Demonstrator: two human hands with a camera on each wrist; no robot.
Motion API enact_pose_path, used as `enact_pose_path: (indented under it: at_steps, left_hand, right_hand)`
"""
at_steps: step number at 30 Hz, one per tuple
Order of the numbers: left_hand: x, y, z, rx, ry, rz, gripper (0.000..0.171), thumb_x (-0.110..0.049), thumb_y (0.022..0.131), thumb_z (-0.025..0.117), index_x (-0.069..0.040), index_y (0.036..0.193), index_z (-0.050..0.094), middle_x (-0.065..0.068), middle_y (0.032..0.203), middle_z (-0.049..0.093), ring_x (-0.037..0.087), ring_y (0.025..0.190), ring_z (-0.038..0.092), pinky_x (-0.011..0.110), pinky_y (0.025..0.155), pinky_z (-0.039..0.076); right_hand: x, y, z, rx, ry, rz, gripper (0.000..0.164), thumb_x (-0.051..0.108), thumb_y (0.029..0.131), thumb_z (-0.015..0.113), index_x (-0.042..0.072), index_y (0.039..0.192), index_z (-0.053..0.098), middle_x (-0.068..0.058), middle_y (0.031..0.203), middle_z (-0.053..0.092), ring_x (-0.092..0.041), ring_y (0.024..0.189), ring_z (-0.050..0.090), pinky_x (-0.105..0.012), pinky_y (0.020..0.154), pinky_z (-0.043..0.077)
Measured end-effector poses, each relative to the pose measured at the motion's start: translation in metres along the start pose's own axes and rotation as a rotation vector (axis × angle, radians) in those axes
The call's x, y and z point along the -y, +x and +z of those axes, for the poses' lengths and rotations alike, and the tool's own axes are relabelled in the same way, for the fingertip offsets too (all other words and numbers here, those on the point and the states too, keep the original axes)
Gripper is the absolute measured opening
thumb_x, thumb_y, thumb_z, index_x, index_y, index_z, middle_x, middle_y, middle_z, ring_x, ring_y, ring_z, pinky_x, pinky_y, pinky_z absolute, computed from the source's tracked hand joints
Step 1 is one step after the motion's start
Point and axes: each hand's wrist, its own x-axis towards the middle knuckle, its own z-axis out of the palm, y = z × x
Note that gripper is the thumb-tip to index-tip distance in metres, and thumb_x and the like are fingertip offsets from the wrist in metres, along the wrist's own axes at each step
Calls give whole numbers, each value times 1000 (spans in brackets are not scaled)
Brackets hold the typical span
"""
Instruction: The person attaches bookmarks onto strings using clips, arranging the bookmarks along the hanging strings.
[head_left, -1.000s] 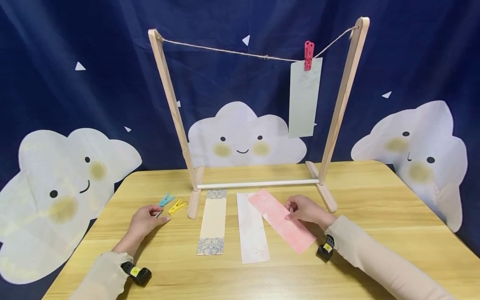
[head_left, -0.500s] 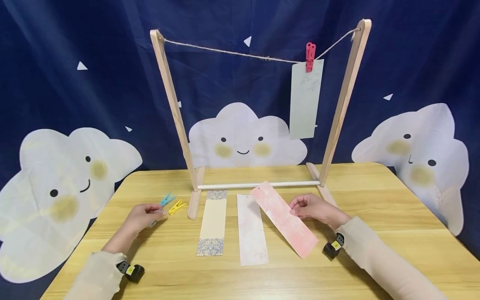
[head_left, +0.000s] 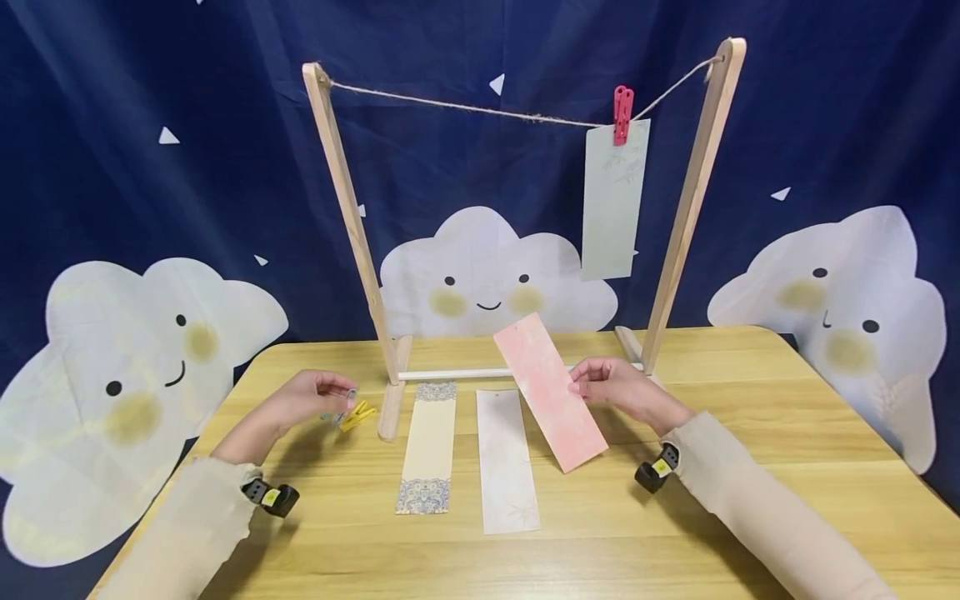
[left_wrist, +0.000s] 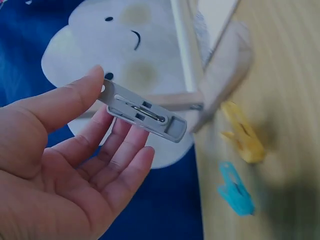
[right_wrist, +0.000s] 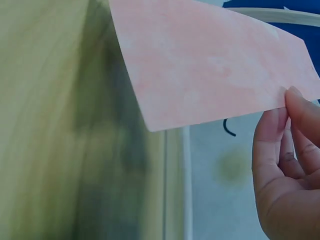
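A grey clothespin (left_wrist: 145, 110) is pinched between the thumb and fingers of my left hand (head_left: 307, 398), raised off the table. Below it on the wood lie a yellow clothespin (left_wrist: 243, 132) and a blue clothespin (left_wrist: 235, 190). My right hand (head_left: 618, 390) pinches the right long edge of a pink paper bookmark (head_left: 551, 396), which is tilted and lifted above the table. The right wrist view shows thumb and index finger at the edge of the pink paper. A white bookmark (head_left: 507, 462) and a cream bookmark with blue patterned ends (head_left: 427, 446) lie flat.
Behind the papers stands a wooden frame (head_left: 693, 200) with a twine line (head_left: 465, 106) strung across its top. From the line hangs a pale green bookmark (head_left: 613, 208), held by a red clothespin (head_left: 622, 115). A white bar (head_left: 450, 374) joins the frame's feet.
My left hand has lifted the grey clothespin off the table and moved slightly right. My right hand has raised the pink bookmark up and away from the white one.
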Motion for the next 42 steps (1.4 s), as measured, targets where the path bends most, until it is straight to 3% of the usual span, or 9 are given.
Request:
enact_pose_path:
  at_steps: [5, 10, 16, 21, 26, 31, 34, 42]
  left_hand:
    - [-23, 7, 1, -50, 30, 12, 37, -9, 87, 66, 11, 116, 56, 13, 100, 63, 12, 86, 56, 22, 73, 50]
    - [-46, 16, 6, -98, 1, 75, 37, -9, 87, 67, 11, 117, 57, 11, 97, 65, 9, 82, 60, 20, 73, 50]
    - [-85, 31, 10, -183, -23, 165, 33, -3, 86, 67, 12, 114, 59, 13, 96, 66, 2, 77, 59, 17, 70, 50]
    - [-120, 46, 10, -229, -25, 180, 31, -6, 87, 67, 8, 114, 61, 6, 94, 67, 1, 77, 59, 15, 72, 49]
    - [-156, 59, 5, -262, -84, 179, 34, -15, 89, 67, 1, 119, 62, -7, 93, 67, 5, 87, 60, 23, 85, 47]
    - [-185, 66, 2, -293, -134, 202, 33, -20, 89, 67, -4, 118, 63, -3, 99, 68, 15, 103, 57, 37, 101, 38]
    - [-197, 72, 1, -312, -158, 217, 32, -19, 89, 67, -4, 117, 64, -2, 99, 68, 16, 105, 57, 37, 102, 37]
    - [-235, 95, -3, -369, -334, 259, 33, -15, 87, 69, -2, 117, 64, 5, 103, 67, 15, 98, 62, 28, 94, 47]
  right_hand:
    - [10, 8, 5, -47, 21, -46, 5, 4, 89, 62, 2, 94, 61, 1, 82, 61, -8, 78, 58, -25, 75, 52]
    - [19, 10, 5, -97, 47, -76, 4, 1, 90, 60, 3, 92, 63, 3, 82, 63, -8, 77, 60, -25, 74, 54]
    - [30, 15, 5, -159, 21, -87, 10, 5, 89, 63, -2, 97, 63, 4, 82, 66, -8, 78, 63, -26, 75, 54]
    - [42, 21, 4, -231, 45, -103, 4, 3, 89, 63, 5, 90, 65, 7, 79, 67, -7, 75, 63, -25, 74, 54]
    - [60, 28, 1, -293, 89, -111, 10, 4, 89, 64, 13, 84, 66, 9, 78, 67, -6, 75, 63, -22, 73, 53]
    - [76, 35, -1, -333, 165, -144, 10, 4, 89, 63, 13, 84, 66, 7, 80, 67, -6, 77, 62, -20, 73, 53]
    - [83, 38, -1, -351, 203, -167, 8, 5, 89, 64, 13, 86, 66, 5, 81, 66, -7, 78, 62, -20, 74, 52]
    - [97, 52, -1, -402, 327, -245, 4, 9, 86, 69, 8, 90, 66, 1, 84, 67, -9, 76, 62, -21, 73, 52]
